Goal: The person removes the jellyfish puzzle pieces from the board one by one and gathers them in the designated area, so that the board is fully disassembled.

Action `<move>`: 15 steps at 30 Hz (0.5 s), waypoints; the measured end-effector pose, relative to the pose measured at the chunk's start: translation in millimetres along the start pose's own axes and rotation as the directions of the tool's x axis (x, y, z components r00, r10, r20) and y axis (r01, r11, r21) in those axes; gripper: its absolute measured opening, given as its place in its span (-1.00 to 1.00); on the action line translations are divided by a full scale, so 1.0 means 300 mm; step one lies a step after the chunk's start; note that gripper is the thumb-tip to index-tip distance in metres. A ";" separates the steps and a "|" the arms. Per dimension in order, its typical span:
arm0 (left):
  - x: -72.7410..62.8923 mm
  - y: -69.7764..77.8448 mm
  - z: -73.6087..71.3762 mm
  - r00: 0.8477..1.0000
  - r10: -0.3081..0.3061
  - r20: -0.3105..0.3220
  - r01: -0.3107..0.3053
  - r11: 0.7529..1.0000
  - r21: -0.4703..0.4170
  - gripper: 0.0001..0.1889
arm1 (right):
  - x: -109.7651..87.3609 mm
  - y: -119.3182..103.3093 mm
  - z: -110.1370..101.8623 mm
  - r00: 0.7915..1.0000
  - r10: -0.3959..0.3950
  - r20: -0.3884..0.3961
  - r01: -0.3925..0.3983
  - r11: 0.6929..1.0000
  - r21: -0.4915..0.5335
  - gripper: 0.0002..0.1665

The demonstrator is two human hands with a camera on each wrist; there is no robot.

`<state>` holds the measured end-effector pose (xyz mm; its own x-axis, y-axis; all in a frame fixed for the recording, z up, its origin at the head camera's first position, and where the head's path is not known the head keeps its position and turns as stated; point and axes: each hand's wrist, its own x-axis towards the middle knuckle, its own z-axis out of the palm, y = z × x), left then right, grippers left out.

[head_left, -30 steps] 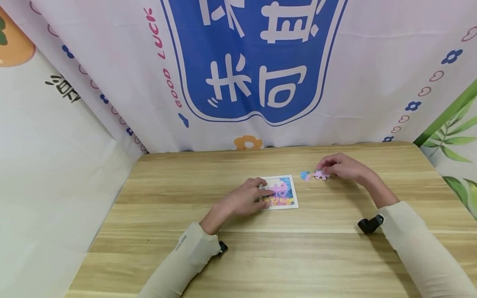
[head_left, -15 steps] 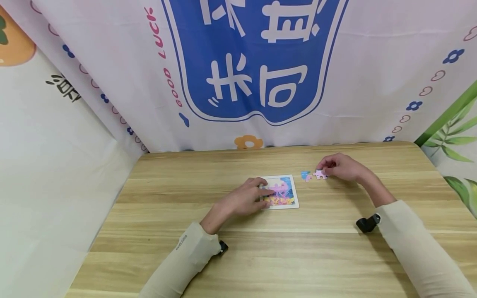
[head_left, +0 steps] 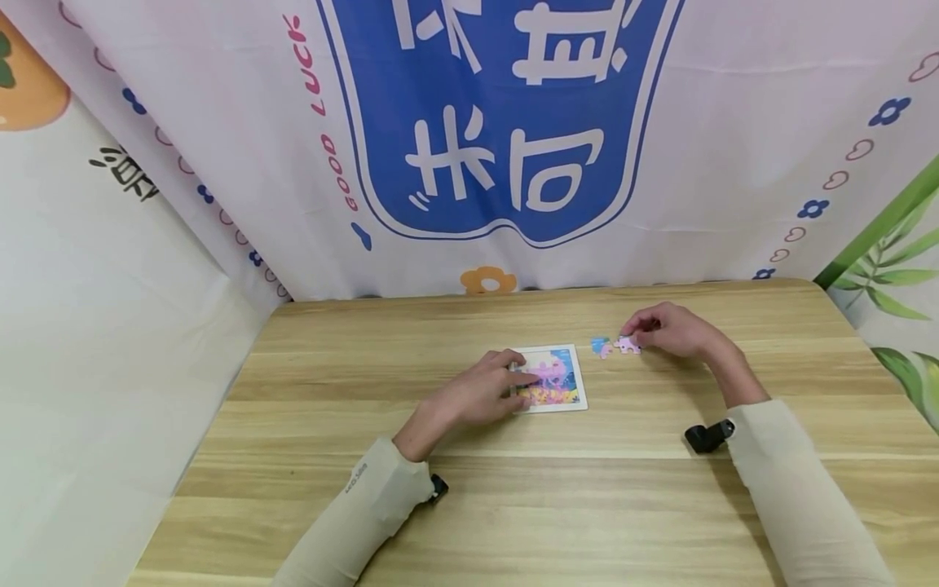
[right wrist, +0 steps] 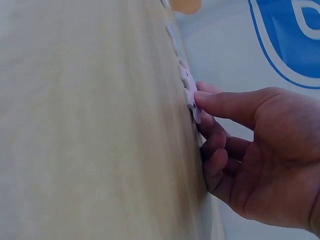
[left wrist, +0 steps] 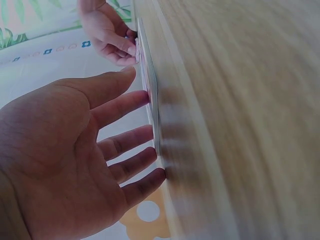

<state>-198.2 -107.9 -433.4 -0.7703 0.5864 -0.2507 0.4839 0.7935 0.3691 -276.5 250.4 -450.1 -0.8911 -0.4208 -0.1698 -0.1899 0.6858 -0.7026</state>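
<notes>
A small puzzle board with a white rim and a pink, blue and yellow picture lies on the table. My left hand rests its outstretched fingertips on the board's left side, covering part of the picture. In the left wrist view the fingers reach the board's thin edge. Right of the board, my right hand pinches a pink jigsaw piece between thumb and finger, low over the tabletop. A blue and pink jigsaw piece lies between the board and the pinched piece, almost meeting the pink one.
The wooden table ends at the back against a printed curtain. Another printed cloth hangs along the left. A black wrist camera juts from the right sleeve, close over the tabletop.
My right hand has turned the pink jigsaw piece a little and shifted it slightly left. The right forearm has swung inward to the left. My left hand and the board stay put.
</notes>
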 end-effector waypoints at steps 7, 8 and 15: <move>-0.001 -0.002 0.002 1.000 0.000 -0.002 0.000 1.000 -0.005 -0.50 | 0.001 0.005 -0.006 1.000 -0.003 0.009 0.003 1.000 0.003 -0.79; 0.000 -0.002 0.002 1.000 0.002 -0.003 -0.002 1.000 -0.005 -0.50 | 0.002 0.005 -0.004 1.000 -0.001 0.007 0.001 1.000 0.001 -0.79; -0.001 -0.004 0.001 1.000 0.007 -0.005 -0.007 1.000 -0.001 -0.50 | 0.000 -0.002 -0.002 1.000 -0.005 0.005 0.005 1.000 -0.006 -0.79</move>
<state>-198.4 -108.8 -434.1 -0.7688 0.5914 -0.2433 0.4890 0.7889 0.3722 -276.6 250.3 -449.3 -0.8879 -0.4273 -0.1702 -0.1965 0.6870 -0.6996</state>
